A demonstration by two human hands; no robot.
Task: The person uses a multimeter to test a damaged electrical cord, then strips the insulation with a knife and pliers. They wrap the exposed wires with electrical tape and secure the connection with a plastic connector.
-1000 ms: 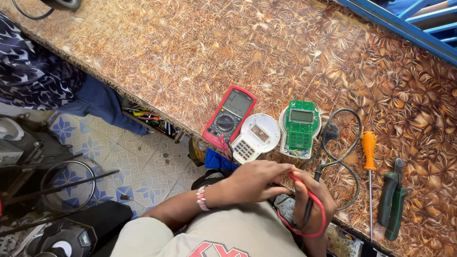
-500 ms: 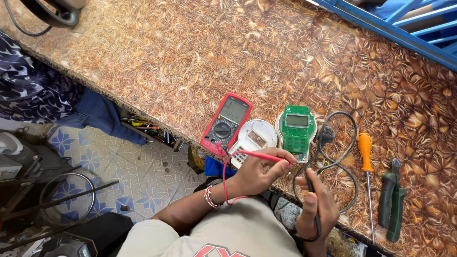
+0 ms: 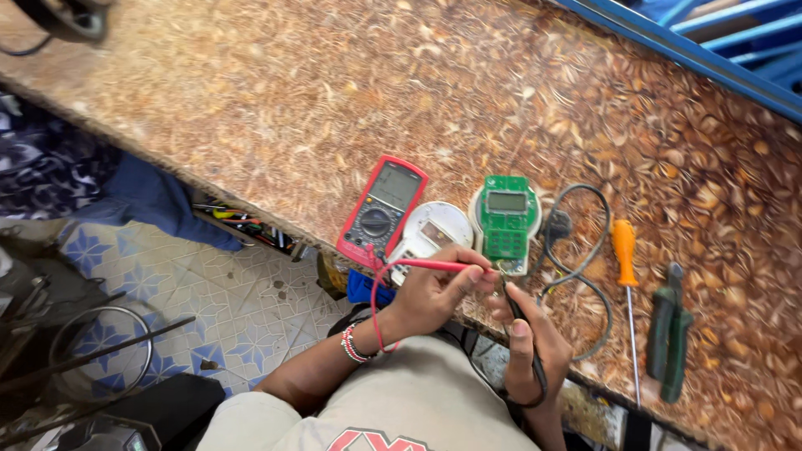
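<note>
Since the earlier frame, both probes have been brought up to the green circuit board (image 3: pixel 506 224), their tips now close together at its lower edge. On the patterned tabletop (image 3: pixel 276 92), a red multimeter (image 3: pixel 383 212) is seen furthest left, with a round white housing (image 3: pixel 436 229) just beside it. The red probe (image 3: pixel 434 266) is pinched in the closed grip of the left hand (image 3: pixel 430 294), its lead looped past the wrist. The black probe (image 3: pixel 520 321) is clasped by the right hand (image 3: pixel 535 347). Further right, a grey cable (image 3: pixel 585 250), an orange-handled screwdriver (image 3: pixel 626 280) and green pliers (image 3: pixel 668 330) are laid out.
</note>
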